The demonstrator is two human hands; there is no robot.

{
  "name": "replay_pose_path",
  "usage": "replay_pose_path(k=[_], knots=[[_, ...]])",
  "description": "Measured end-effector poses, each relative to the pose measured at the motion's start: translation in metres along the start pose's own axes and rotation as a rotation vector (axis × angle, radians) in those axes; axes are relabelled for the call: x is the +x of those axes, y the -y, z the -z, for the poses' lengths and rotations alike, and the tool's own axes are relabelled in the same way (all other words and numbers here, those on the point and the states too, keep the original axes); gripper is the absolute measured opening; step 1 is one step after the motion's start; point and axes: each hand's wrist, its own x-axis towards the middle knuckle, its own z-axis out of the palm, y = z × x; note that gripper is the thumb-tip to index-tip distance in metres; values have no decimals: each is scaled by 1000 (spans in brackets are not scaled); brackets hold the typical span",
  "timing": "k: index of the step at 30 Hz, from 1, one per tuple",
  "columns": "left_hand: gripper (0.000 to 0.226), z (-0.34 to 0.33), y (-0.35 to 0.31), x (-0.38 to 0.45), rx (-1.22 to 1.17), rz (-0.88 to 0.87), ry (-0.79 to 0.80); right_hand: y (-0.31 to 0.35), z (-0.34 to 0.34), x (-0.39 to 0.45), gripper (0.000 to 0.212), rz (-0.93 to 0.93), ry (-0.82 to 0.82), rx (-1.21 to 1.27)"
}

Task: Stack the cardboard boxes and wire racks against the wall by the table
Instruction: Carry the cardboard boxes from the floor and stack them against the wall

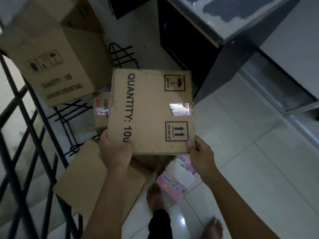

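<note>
I hold a flattened cardboard box [151,107] printed "QUANTITY: 100" above the floor, in the middle of the head view. My left hand [115,150] grips its near left corner and my right hand [200,152] grips its near right corner. A large upright cardboard box [57,66] stands at the upper left. Another flat cardboard piece [89,180] lies on the floor below my left arm. A big black wire rack [19,135] leans along the left edge, and smaller black wire racks [122,54] lie on the tiles beyond the held box.
A pink "DESK LAMP" box [172,185] lies by my bare feet [155,197]. A small box with red print [101,109] sits partly hidden behind the held cardboard. The dark table [224,31] fills the upper right. White floor tiles [250,144] spread to the right.
</note>
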Motion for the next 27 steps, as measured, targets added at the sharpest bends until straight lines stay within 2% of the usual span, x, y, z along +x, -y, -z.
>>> replay_pose_path(k=[6, 11, 15, 17, 20, 27], knots=[[90, -8, -9, -65, 36, -2, 31, -7, 72, -33, 31, 69, -10, 11], [77, -26, -24, -137, 23, 17, 70, -20, 144, -56, 29, 93, -40, -41], [78, -49, -39, -192, 21, 7, 149, -35, 200, -76, 29, 44, -108, -23], [71, -64, -47, -214, 49, -5, 186, -43, 226, -83, 31, 28, -150, -23], [73, -91, -61, -237, 119, -43, 273, -53, 262, -86, 30, 2, -212, -3], [64, -177, -92, -254, 198, -115, 432, -82, 327, -58, 30, -52, -326, 9]])
